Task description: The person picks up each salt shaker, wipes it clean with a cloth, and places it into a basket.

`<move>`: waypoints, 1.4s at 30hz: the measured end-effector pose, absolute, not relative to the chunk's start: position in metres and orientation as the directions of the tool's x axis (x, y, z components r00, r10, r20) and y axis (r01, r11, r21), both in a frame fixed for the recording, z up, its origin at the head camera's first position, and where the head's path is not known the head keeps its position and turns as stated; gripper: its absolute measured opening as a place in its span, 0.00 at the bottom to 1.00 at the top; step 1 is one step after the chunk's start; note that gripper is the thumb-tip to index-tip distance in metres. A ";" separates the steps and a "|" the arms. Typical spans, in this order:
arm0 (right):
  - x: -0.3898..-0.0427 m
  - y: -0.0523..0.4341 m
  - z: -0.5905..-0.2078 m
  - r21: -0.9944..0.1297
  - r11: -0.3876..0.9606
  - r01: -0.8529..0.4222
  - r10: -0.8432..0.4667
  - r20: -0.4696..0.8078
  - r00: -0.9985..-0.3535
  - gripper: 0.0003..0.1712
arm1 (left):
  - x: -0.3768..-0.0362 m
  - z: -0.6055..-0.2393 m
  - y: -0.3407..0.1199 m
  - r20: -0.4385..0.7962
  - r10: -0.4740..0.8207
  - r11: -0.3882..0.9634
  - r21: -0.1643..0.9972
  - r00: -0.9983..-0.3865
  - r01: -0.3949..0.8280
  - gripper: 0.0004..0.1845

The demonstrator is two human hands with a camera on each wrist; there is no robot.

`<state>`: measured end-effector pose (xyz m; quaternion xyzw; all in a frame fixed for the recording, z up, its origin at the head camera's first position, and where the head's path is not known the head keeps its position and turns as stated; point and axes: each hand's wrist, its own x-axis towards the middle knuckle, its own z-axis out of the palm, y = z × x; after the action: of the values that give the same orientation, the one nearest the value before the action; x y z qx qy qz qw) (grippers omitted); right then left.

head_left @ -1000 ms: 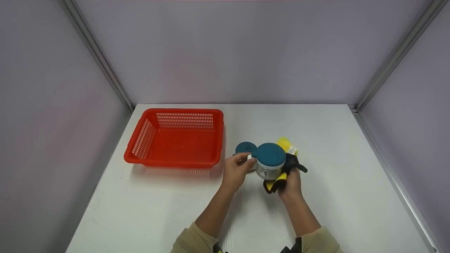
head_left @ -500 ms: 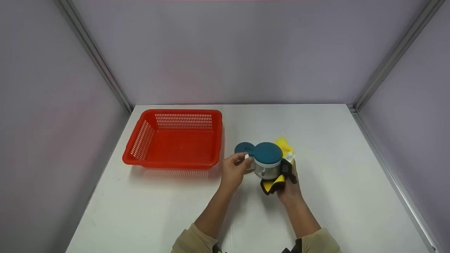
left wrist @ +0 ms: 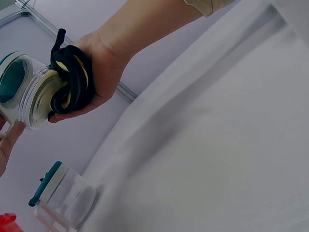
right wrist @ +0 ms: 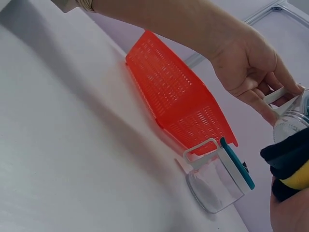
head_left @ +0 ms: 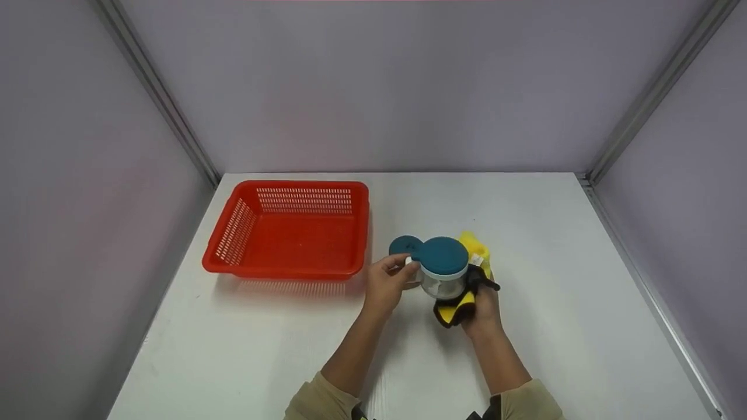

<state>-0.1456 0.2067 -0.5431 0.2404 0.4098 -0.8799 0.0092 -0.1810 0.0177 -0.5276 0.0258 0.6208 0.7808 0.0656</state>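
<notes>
My left hand pinches the white handle of a clear jar with a teal lid. The jar is lifted off the table and slightly tilted. My right hand grips a bunched black-and-yellow cloth and presses it to the jar's right side and base. A loose yellow end with a white tag sticks out behind the jar. On the table beyond my left hand stands a second clear jar, also with a teal lid and white handle. My right fingers are mostly hidden by the cloth.
A red plastic basket with slotted walls stands to the left on the white table; nothing shows inside it. Pale panels enclose the table at the back and both sides.
The cloth and my right hand's fingers have shifted in short strokes about the jar's side and base. The held jar has moved slightly left. The second jar and the basket stay put.
</notes>
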 end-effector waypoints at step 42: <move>-0.150 0.219 -0.548 -0.777 -0.361 0.516 0.057 -0.571 -0.819 0.37 | -0.201 -0.526 0.004 -0.048 0.438 -0.123 0.986 -0.898 -0.113 0.14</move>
<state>-0.1499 0.2187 -0.5480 0.2625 0.5459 -0.7820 0.1468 -0.2007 0.0035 -0.5261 0.1281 0.6354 0.7383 0.1866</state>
